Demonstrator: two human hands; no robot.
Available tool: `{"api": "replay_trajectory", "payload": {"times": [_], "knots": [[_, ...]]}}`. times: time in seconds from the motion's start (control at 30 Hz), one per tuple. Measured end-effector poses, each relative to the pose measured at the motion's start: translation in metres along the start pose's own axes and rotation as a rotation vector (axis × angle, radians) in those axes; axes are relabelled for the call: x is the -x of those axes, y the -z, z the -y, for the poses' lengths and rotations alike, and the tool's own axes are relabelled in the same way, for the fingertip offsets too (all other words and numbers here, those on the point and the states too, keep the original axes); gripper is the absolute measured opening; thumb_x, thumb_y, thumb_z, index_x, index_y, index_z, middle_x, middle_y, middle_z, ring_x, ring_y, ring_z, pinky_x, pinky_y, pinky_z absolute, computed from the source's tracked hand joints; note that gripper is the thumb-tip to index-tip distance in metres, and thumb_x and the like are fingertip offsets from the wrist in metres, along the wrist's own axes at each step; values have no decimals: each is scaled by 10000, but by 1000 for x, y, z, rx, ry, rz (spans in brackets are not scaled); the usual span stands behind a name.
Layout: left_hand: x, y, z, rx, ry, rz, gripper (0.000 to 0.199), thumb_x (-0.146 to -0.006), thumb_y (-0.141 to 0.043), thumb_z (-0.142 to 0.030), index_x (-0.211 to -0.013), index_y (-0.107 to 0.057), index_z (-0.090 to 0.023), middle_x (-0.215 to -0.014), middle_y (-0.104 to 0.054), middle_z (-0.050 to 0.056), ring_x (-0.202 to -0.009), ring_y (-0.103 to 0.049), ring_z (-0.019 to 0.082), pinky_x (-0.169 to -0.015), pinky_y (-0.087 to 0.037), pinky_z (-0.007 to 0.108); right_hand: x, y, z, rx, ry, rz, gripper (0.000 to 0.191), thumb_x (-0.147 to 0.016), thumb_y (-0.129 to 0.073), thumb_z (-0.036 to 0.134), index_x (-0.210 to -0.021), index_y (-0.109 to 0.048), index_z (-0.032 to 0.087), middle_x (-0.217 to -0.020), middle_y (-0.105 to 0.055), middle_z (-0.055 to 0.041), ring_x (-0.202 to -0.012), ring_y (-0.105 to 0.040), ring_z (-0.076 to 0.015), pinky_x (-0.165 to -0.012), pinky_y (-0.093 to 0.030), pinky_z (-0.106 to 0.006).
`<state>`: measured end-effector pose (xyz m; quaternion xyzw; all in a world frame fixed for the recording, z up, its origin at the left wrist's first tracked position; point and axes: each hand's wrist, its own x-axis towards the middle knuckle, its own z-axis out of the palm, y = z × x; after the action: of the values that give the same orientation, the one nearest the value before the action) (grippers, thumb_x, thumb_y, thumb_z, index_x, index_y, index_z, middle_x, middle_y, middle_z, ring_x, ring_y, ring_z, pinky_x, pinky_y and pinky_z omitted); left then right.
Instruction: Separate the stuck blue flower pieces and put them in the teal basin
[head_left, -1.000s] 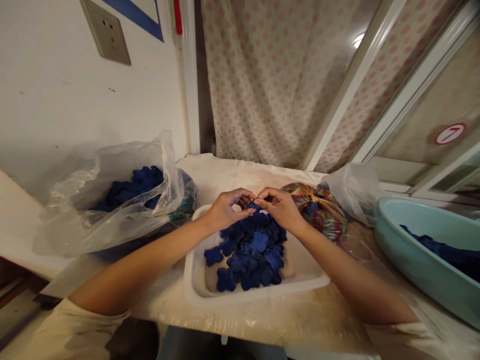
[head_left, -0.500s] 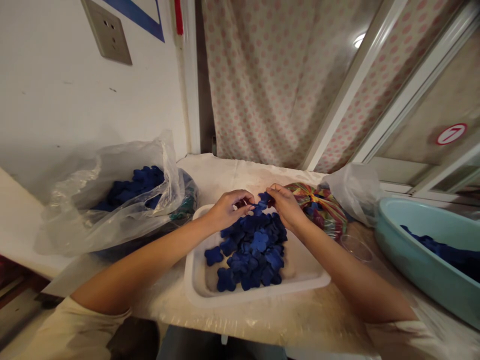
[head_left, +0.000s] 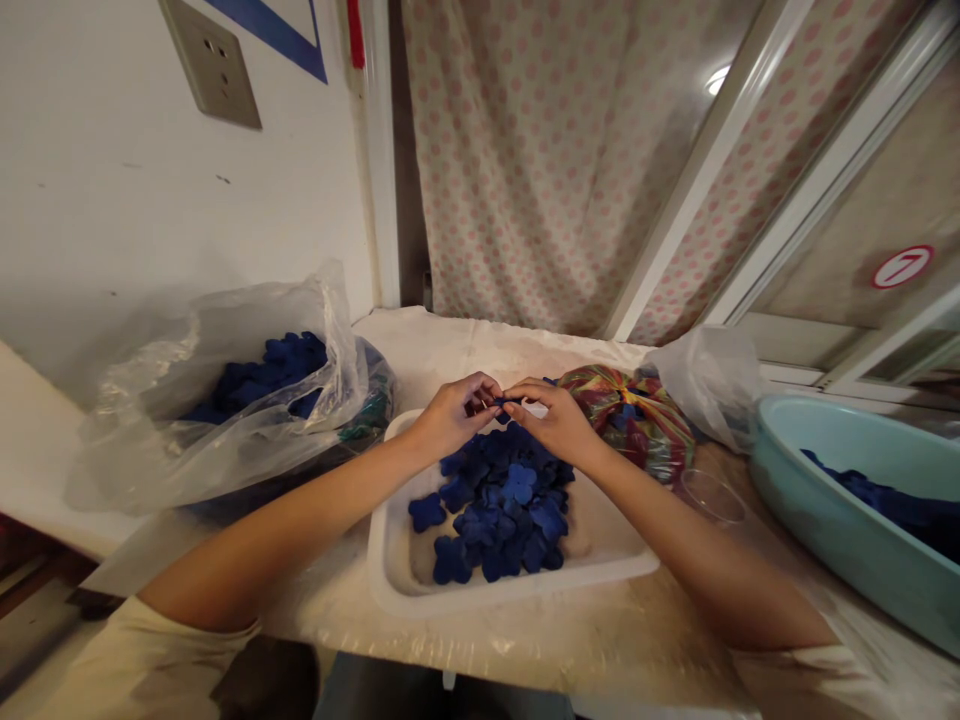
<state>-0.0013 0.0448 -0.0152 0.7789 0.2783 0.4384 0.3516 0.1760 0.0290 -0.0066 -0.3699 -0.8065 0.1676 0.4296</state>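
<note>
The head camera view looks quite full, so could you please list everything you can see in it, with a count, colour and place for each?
white plastic tray: one, white, on the cloth-covered table
flower-shaped cutouts: many, dark blue, heaped in the tray
clear plastic bag: one, clear, left of the tray, holding more blue cutouts
basin: one, pale teal, far right, dark blue contents
printed bag: one, multicoloured, behind the tray
plastic cup: one, clear, beside the basin
wall socket: one, beige, on the wall
curtain: one, pink-dotted, straight ahead
left hand: one, bare, above the tray
right hand: one, bare, pinching a small cutout with the left
</note>
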Motion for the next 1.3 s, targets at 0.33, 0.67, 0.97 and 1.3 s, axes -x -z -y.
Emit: {"api": "replay_trajectory", "payload": {"times": [0.33, 0.67, 0.97, 1.3], "knots": [[0, 0, 5, -45, -9, -14, 138, -751, -582, -141, -880, -535, -144, -682, -551, -23, -588, -507, 76, -545, -391, 181, -1, 3, 7, -28, -30, -85, 93, -738, -658, 230, -669, -637, 172, -683, -630, -24, -657, -580, -136, -642, -442, -265], [0, 3, 4, -168, -99, -51, 52, -757, -564, -126, -799, -593, -137, -693, -590, 7, -594, -511, 90, -550, -393, 200, -1, 2, -2, -145, -123, 37, 251, -819, -550, 408, -731, -593, 177, -707, -599, -8, -686, -552, -129, -656, -426, -256], [-1, 2, 4, -132, -34, -72, 33, -756, -593, -164, -774, -583, -138, -665, -573, -12, -577, -486, 75, -531, -368, 184, -1, 2, 2, -22, -1, -17, 131, -803, -600, 310, -843, -663, 202, -864, -661, -47, -819, -596, -161, -737, -447, -290], [0, -1, 7, -81, -14, 3, 171, -711, -663, -227, -821, -557, -151, -656, -538, -34, -560, -476, 69, -518, -383, 175, -2, 2, 3, -43, -74, -71, 240, -733, -664, 403, -651, -623, 181, -676, -618, -25, -641, -565, -139, -629, -436, -273]]}}
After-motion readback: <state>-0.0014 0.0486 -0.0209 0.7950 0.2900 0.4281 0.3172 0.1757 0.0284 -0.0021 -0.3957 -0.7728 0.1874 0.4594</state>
